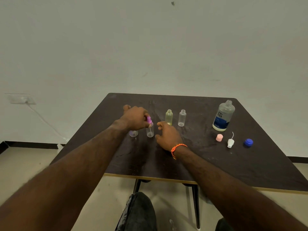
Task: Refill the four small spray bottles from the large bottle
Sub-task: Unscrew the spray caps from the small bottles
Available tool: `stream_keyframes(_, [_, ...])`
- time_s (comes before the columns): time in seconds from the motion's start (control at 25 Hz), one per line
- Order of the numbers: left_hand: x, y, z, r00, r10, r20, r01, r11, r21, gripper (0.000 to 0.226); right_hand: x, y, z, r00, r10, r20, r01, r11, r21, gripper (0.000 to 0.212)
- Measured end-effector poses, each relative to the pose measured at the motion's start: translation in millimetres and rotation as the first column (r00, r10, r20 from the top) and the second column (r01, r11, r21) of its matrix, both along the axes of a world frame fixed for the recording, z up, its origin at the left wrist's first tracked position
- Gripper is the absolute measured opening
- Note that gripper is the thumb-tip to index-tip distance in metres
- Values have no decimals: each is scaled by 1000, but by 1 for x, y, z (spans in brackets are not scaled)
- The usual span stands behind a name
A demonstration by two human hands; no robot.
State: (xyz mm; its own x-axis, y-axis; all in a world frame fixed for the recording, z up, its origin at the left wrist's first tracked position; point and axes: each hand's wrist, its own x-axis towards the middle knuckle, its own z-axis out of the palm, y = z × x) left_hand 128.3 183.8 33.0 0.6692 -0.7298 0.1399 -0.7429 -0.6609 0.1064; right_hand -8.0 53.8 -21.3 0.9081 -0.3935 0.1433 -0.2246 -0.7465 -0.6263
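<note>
Four small bottles stand on the dark table [200,157]. My left hand [135,117] is closed on a purple spray head [149,120] whose tube reaches down into a clear small bottle [150,131]. A purple-tinted bottle [133,133] stands just left of it, mostly hidden under my hand. My right hand [167,135] hovers beside the clear bottle, fingers apart and empty. A yellowish bottle [169,117] and another clear bottle [181,117] stand uncapped further back. The large bottle [223,116] stands uncapped at the right.
A pink cap [219,137], a white spray head with its tube [230,142] and a blue cap [248,142] lie in front of the large bottle. The table's near edge runs above my knees. A wall socket with a cable is at the left.
</note>
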Motion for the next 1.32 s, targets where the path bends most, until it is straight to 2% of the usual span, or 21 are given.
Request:
stream_keyframes(0.08, [-15,-11,1,998,-53,-26,52,998,-43,17,-4,-3,2,1000,-28,2,28,1000,-2,50])
stream_keyframes(0.24, [-45,-29,-10,989,-111,-102,94,983,-160,19,-31,-25,1,993,-120,11,119,991,64,21])
stream_keyframes(0.36, [-62,-39,-26,961,-175,-215,111,954,-279,28,-60,-43,-1,990,-139,1,138,989,53,24])
stream_keyframes(0.48, [-78,-49,-47,912,-249,-327,144,939,-314,36,-82,-50,-5,992,-126,3,125,991,47,29])
stream_keyframes(0.56, [-86,-53,-59,889,-253,-382,105,924,-366,46,-90,-51,-7,993,-118,18,117,991,61,29])
stream_keyframes(0.72, [-93,-55,-73,902,-211,-378,26,897,-441,33,-95,-55,2,995,-94,-18,95,994,51,24])
stream_keyframes(0.84, [-97,-54,-81,916,-200,-347,12,879,-476,31,-87,-58,25,992,-111,56,111,994,19,21])
stream_keyframes(0.92, [-98,-54,-87,909,-206,-361,-2,866,-500,31,-79,-56,41,996,-74,50,77,995,-57,13])
stream_keyframes(1.0, [-97,-55,-91,907,-207,-366,-11,859,-512,32,-70,-55,51,999,-40,-13,36,979,-203,16])
stream_keyframes(1.08, [-98,-54,-91,913,-203,-354,-9,857,-515,37,-62,-54,55,996,-37,-81,13,960,-279,18])
stream_keyframes(1.2, [-100,-54,-88,916,-198,-349,-11,857,-515,40,-58,-55,62,987,28,-158,-82,935,-346,11])
stream_keyframes(1.32, [-98,-55,-89,908,-193,-372,-23,863,-505,29,-64,-63,74,953,153,-262,-232,924,-305,28])
